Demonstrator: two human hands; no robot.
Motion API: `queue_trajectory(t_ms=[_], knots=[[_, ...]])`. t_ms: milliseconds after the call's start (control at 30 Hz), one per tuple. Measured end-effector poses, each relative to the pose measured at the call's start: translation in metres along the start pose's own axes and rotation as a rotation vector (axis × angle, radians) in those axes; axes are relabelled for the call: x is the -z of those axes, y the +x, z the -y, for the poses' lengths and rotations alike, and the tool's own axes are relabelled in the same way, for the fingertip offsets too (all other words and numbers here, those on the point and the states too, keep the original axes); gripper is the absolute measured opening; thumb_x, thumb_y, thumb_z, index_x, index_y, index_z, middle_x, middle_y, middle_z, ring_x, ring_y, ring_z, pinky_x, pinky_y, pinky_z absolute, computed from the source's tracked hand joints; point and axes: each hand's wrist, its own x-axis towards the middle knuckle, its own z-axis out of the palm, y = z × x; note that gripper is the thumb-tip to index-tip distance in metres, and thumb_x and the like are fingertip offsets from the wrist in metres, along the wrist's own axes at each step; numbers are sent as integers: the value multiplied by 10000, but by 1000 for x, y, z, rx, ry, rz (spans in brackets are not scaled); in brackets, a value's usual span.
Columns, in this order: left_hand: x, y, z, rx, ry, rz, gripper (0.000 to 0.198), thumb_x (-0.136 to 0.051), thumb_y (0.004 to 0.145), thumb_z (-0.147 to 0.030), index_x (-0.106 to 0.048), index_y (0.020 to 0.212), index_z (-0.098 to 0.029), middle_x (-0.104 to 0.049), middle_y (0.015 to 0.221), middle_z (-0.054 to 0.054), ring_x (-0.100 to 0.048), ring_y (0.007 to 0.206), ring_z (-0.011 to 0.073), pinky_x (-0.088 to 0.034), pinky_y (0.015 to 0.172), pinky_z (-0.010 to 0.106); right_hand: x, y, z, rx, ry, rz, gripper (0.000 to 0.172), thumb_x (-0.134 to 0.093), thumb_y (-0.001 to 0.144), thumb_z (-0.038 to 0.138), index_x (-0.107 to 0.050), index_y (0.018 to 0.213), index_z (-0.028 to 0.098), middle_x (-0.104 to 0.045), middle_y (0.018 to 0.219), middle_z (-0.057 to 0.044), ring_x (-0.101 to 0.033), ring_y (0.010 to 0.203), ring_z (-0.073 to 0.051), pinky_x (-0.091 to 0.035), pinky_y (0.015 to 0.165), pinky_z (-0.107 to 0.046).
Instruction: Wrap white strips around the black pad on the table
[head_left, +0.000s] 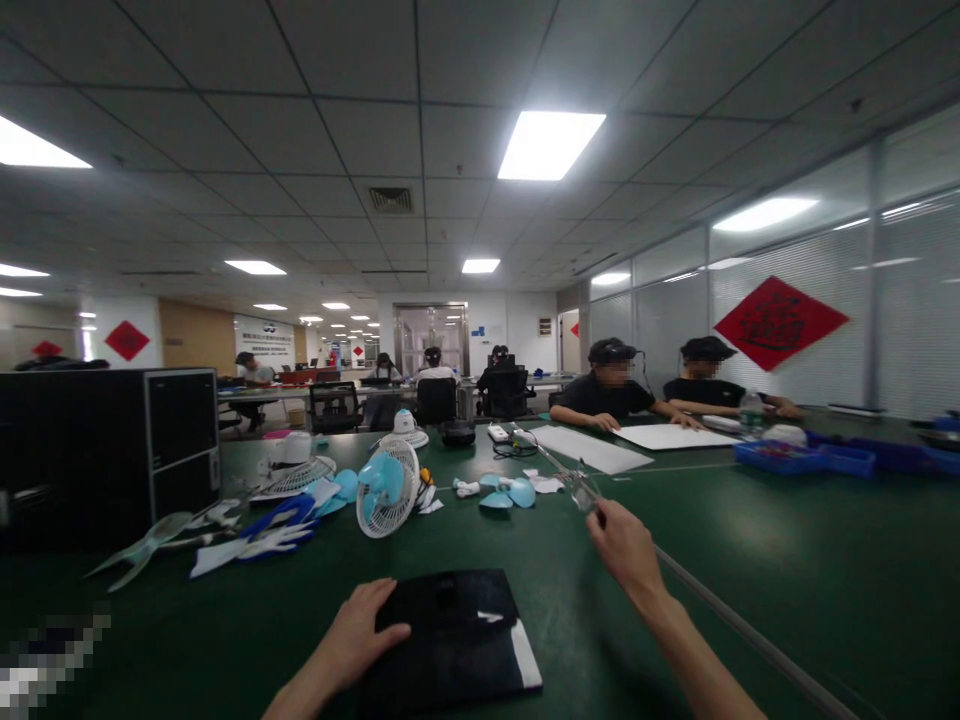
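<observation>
A flat black object [450, 630], perhaps a folder or thin case, lies on the green table in front of me; a white strip runs along its right side. My left hand [364, 625] rests on its upper left part, fingers stretched and thumb apart. To the right and farther out, my right hand [619, 540] is closed, with fingertips pinched at a clear, shiny piece of plastic [583, 490]. What exactly this plastic is, I cannot make out. Under and beside that hand runs a long grey strip [720, 605] along the table.
Fan parts lie beyond the black object: a round white grille with blue blades [386, 487], loose blue blades [508, 492] and gloves [262, 535]. A black computer case [180, 440] stands left. Blue trays [802, 457] and a bottle [750, 412] stand right. Two people sit across the table by white sheets [589, 448].
</observation>
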Motion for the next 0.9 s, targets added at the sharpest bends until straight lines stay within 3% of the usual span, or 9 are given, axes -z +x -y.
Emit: queue_trajectory(t_ms=[100,167,367,433,533,633,767,900], knots=[[-2,1,4,-14,-2,-3,831,-548,696,-664,-470,1337,-141,-436,1422,130,-358,1328,296,-253,1123,396,7,-11,21,85,281,-22,263,-396,838,318,-607,771,176,-650,783,-69,-581,711,-195,-392,658,-278],[-3,4,8,-22,-27,-34,805,-504,725,-672,-479,1329,-140,-434,1425,122,-357,1331,287,-254,1125,394,13,-18,35,112,490,53,282,-427,828,374,-616,763,175,-630,734,-42,-559,688,-186,-392,639,-271],[11,14,14,27,-304,-326,741,-297,828,-643,-488,1300,-105,-484,1384,122,-388,1316,250,-253,1128,384,18,-37,64,59,1042,507,280,-566,746,432,-597,693,159,-435,558,51,-354,497,-87,-250,466,-211],[20,12,10,32,-482,-334,750,-272,835,-654,-501,1286,-100,-516,1354,133,-444,1274,254,-325,1085,382,11,-42,68,11,1142,661,251,-602,716,403,-597,704,152,-377,536,73,-290,470,-66,-190,448,-203],[29,3,-2,41,-766,-185,740,-285,839,-682,-566,1221,-114,-611,1240,133,-561,1145,254,-438,977,367,-4,-50,71,-36,1175,812,214,-618,695,352,-607,723,141,-379,543,77,-292,471,-58,-174,452,-199],[31,-6,-15,26,-890,-85,688,-378,820,-688,-630,1135,-131,-667,1137,116,-604,1046,249,-462,915,357,-17,-55,73,-65,1129,863,165,-598,691,303,-609,716,140,-425,555,66,-334,486,-62,-198,460,-197],[29,-10,-22,-12,-843,-70,604,-495,782,-658,-662,1077,-158,-706,947,58,-615,879,219,-466,819,329,-23,-58,77,-94,1054,858,122,-573,668,264,-606,693,149,-433,545,62,-344,497,-72,-215,469,-201],[31,-11,-22,-37,-724,-106,572,-483,795,-645,-685,1001,-150,-681,823,26,-584,774,189,-443,713,286,-17,-60,83,-93,1008,886,111,-557,658,249,-604,681,150,-436,546,58,-353,509,-79,-218,480,-206]])
